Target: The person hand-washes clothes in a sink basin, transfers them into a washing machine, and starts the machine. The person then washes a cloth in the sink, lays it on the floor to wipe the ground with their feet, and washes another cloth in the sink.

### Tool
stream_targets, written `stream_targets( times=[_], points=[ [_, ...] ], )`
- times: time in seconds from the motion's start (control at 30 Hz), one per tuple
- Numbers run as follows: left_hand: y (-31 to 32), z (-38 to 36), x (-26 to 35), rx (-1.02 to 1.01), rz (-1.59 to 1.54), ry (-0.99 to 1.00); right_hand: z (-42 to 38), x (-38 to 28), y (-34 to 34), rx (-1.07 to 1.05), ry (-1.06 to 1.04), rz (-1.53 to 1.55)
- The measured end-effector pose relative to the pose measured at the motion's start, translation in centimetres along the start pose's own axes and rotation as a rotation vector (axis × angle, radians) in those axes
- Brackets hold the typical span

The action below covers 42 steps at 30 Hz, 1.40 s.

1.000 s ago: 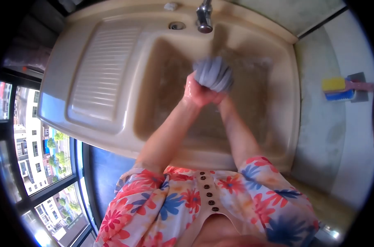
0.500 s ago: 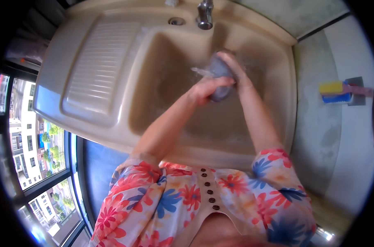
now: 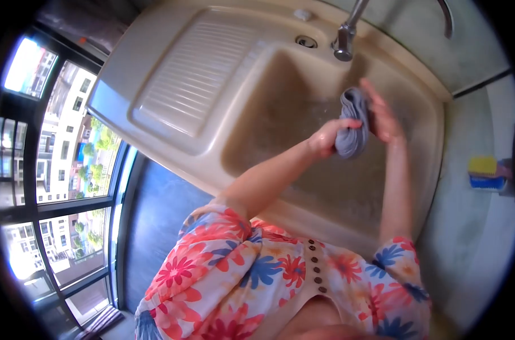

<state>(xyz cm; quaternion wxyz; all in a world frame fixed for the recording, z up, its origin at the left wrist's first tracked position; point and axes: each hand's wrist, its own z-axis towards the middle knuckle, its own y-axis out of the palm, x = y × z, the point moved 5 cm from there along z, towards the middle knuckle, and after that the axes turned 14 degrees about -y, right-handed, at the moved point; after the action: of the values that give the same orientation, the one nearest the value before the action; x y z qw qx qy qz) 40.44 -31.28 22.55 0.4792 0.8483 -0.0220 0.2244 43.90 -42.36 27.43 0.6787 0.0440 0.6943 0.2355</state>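
A wet grey cloth, folded into a bundle, is held above the basin of a beige sink. My left hand grips its left side, with the thumb across the front. Just to the right of the cloth is my right hand, its fingers stretched upward and somewhat blurred; the palm faces the bundle. Cloudy water lies in the basin below both hands.
A metal faucet stands at the back rim beside a round drain fitting and a small white object. The ribbed drainboard is at the left. Yellow and blue sponges hang on the right wall.
The view has shifted and tilted, so the sink appears farther right. My right hand has come off the cloth and opened; my left hand still holds it. The splash at the cloth is gone.
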Motion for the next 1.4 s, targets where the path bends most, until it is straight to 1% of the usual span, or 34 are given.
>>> stream_targets(
  times=[0.07, 0.1, 0.2, 0.23, 0.27, 0.3, 0.33, 0.37, 0.43, 0.53, 0.67, 0.7, 0.73, 0.77, 0.8, 0.83, 0.87, 0.9, 0.93, 0.97, 1.0, 1.03, 1.07, 1.13, 1.17, 1.23, 1.27, 1.33, 1.37, 1.4],
  points=[
    [1.7, -0.3, 0.2, -0.320, -0.300, -0.068, -0.7, -0.5, -0.6, -0.060, -0.329, 0.380],
    [2.7, -0.7, 0.5, -0.485, -0.445, -0.101, -0.5, 0.3, -0.9, -0.036, -0.378, 0.265],
    [4.0, -2.6, -0.8, -0.363, -0.456, -0.133, 0.4, -0.9, 5.5, -0.145, -0.455, 0.355],
    [4.5, -2.4, -1.2, -0.405, -0.500, -0.151, -0.4, -1.6, 5.7, -0.013, -0.527, 0.361],
    [5.5, -3.0, -0.7, -0.509, -0.457, -0.099, -0.5, -2.0, 6.0, 0.010, -0.560, 0.388],
    [6.1, -3.4, 0.0, -0.539, -0.416, -0.056, -0.7, -2.8, 5.6, 0.036, -0.590, 0.410],
    [6.5, -3.8, 0.4, -0.572, -0.378, -0.017, -0.3, -3.5, 5.4, 0.061, -0.567, 0.402],
    [6.2, -4.4, 1.3, -0.572, -0.362, -0.044, 0.0, -4.1, 5.2, 0.086, -0.543, 0.393],
    [6.5, -5.0, 1.3, -0.579, -0.326, -0.094, 0.4, -5.4, 4.9, 0.120, -0.395, 0.312],
    [6.2, -4.3, 1.7, -0.264, 0.201, 0.081, 0.9, -5.1, 5.5, 0.207, -0.163, 0.029],
    [2.8, -2.3, 0.2, 0.141, 0.300, 0.225, 1.9, -1.0, 3.8, 0.162, 0.021, -0.473],
    [2.1, -2.2, -0.1, 0.301, 0.359, 0.303, 2.5, -0.1, 2.7, 0.110, -0.046, -0.656],
    [1.0, -1.6, -0.5, 0.386, 0.399, 0.333, 2.9, 1.1, 1.4, 0.065, -0.105, -0.844],
    [0.1, -0.3, -1.0, 0.448, 0.439, 0.351, 3.3, 2.0, 1.1, 0.032, -0.243, -0.965],
    [-0.8, 0.7, -1.3, 0.540, 0.539, 0.310, 3.4, 2.3, 1.2, 0.005, -0.373, -1.101],
    [-0.6, -0.2, -1.0, 0.548, 0.616, 0.307, 3.1, 2.4, 1.6, 0.044, -0.334, -1.255],
    [-1.5, 0.2, -1.2, 0.604, 0.655, 0.289, 3.3, 3.1, 1.9, 0.018, -0.344, -1.302],
    [-2.7, 0.9, -1.1, 0.642, 0.698, 0.297, 3.6, 3.7, 2.1, 0.055, -0.331, -1.359],
    [-3.1, 0.3, -0.6, 0.694, 0.719, 0.304, 3.7, 4.0, 2.8, 0.064, -0.383, -1.380],
    [-4.0, 0.6, -0.1, 0.758, 0.777, 0.233, 4.1, 4.6, 2.7, 0.109, -0.355, -1.441],
    [-4.4, 0.6, 0.1, 0.804, 0.837, 0.208, 4.6, 5.5, 2.2, 0.145, -0.354, -1.421],
    [-4.7, 0.4, 0.2, 0.795, 0.796, 0.192, 4.6, 5.8, 2.1, 0.203, -0.345, -1.423],
    [-5.2, 0.2, 0.4, 0.821, 0.887, 0.168, 4.6, 6.1, 2.2, 0.263, -0.345, -1.422],
    [-4.9, -0.7, 1.2, 1.042, 1.129, 0.106, 4.0, 7.4, 0.5, 0.347, -0.233, -1.159],
    [-4.7, -0.9, 1.5, 1.046, 1.220, 0.092, 3.9, 7.6, 0.0, 0.384, -0.196, -1.027],
    [-4.6, -1.5, 2.1, 1.059, 1.416, 0.062, 2.9, 7.8, -1.4, 0.472, -0.107, -0.500],
    [-3.4, -2.8, 2.9, 1.042, 1.381, 0.180, 1.6, 7.4, -1.4, 0.502, -0.061, -0.230],
    [-1.1, -5.2, 5.0, 0.997, 1.300, 0.414, -0.9, 4.9, -0.7, 0.416, 0.067, -0.005],
    [-1.1, -5.7, 5.7, 0.955, 1.166, 0.633, -2.1, 3.9, -0.1, 0.362, 0.135, 0.108],
    [-1.0, -6.1, 6.6, 0.866, 0.982, 0.716, -2.9, 3.9, -0.4, 0.310, 0.129, 0.126]
  ],
)
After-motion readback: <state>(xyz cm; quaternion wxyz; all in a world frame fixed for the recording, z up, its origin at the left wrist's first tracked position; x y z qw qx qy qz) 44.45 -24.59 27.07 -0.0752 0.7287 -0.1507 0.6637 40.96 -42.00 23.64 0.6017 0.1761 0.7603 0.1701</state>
